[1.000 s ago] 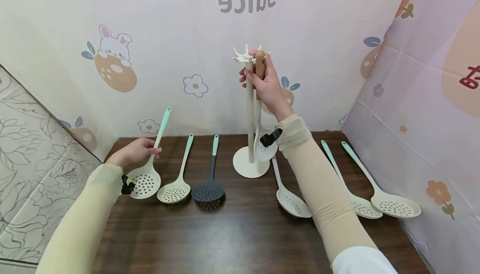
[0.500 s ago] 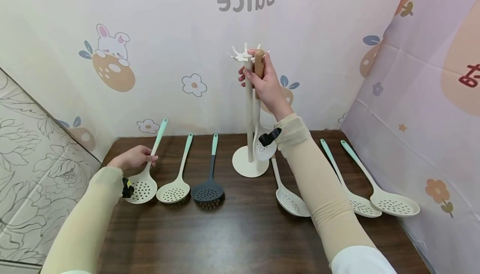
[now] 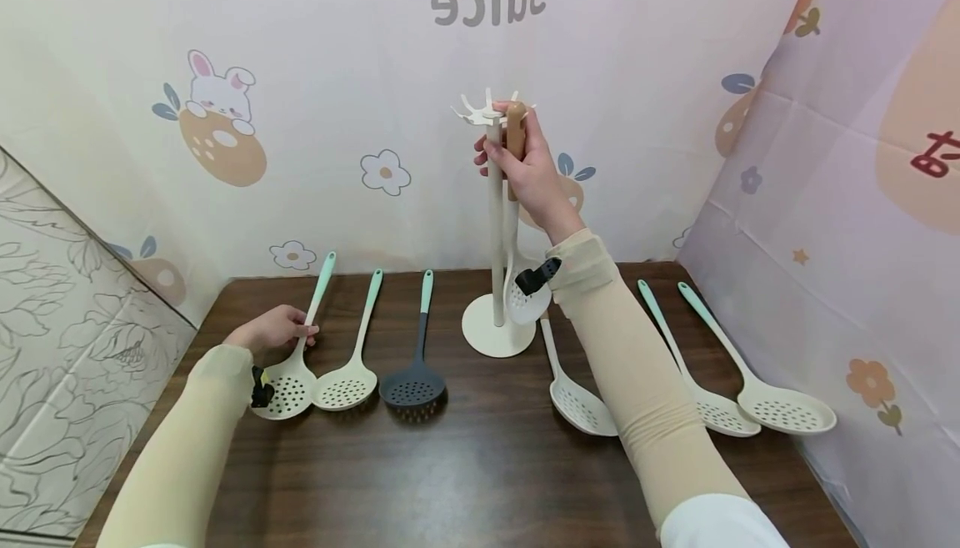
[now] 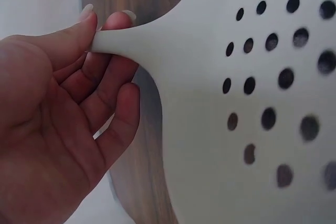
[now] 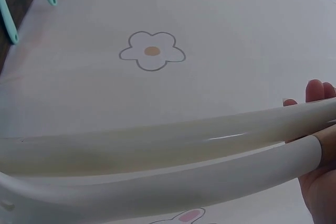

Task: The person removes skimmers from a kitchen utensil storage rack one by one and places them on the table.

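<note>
My left hand (image 3: 273, 327) pinches a cream skimmer (image 3: 287, 392) with a mint handle at its neck, at the table's left. In the left wrist view, thumb and fingertips hold that narrow neck, beside the holed bowl (image 4: 199, 108). My right hand (image 3: 534, 181) holds a white skimmer (image 3: 527, 302) by its wooden handle, hanging upright along the white utensil stand (image 3: 496, 231). The handle's top is level with the stand's hooks (image 3: 474, 116); whether it hangs on one is unclear. In the right wrist view the skimmer's shaft (image 5: 173, 190) runs close beside the pole (image 5: 131, 148).
Right of the left skimmer lie another cream skimmer (image 3: 345, 385) and a dark grey skimmer (image 3: 412, 385). A white skimmer (image 3: 581, 406) lies partly behind my right forearm. Two mint-handled skimmers (image 3: 720, 410) lie by the right wall. A patterned cloth (image 3: 337, 114) backs the table (image 3: 450, 465).
My left hand has lowered the cream skimmer and brought it slightly nearer the table's front; its handle tip now sits lower. The right hand stays at the stand's top with its skimmer.
</note>
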`<state>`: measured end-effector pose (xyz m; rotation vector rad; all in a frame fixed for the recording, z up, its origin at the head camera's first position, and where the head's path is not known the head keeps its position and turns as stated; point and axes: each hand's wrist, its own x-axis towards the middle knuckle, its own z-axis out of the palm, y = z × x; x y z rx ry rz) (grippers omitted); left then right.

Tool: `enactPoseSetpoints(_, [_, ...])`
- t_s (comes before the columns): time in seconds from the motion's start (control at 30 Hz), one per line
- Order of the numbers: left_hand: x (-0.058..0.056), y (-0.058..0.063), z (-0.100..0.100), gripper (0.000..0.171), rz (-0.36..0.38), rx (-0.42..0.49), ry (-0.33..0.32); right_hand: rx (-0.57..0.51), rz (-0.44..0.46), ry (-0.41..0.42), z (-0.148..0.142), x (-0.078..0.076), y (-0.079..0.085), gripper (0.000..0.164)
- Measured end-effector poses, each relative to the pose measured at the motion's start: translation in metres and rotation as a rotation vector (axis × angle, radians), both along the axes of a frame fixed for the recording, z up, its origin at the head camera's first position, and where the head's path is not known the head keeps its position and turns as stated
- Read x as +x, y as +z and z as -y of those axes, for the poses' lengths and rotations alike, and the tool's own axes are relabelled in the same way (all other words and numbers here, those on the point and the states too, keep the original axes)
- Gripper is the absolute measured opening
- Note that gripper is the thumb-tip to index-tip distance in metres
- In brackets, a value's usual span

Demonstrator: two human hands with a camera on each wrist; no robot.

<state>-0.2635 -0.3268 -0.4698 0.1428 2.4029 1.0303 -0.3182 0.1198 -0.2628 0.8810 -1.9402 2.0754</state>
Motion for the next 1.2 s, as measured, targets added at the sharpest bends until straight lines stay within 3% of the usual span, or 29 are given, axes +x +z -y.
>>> enactPoseSetpoints(0.27, [0.000, -0.005, -0.001, 0.022, -0.104, -0.156, -0.036, -0.005, 0.019, 0.003, 0.000, 0.000, 0.000, 0.045])
enactPoseSetpoints(0.5, [-0.002, -0.007, -0.003, 0.023, -0.127, -0.287, 0.023, -0.006, 0.011, 0.017, -0.001, 0.000, -0.001, 0.045])
enactPoseSetpoints(0.73, [0.003, -0.005, -0.008, 0.023, -0.121, -0.318, 0.076, -0.007, 0.015, 0.028, -0.002, 0.001, -0.001, 0.046])
enactPoseSetpoints(1.2, [0.005, 0.000, -0.013, 0.024, -0.074, -0.369, 0.084, 0.006, 0.000, 0.021, -0.003, 0.000, -0.001, 0.046])
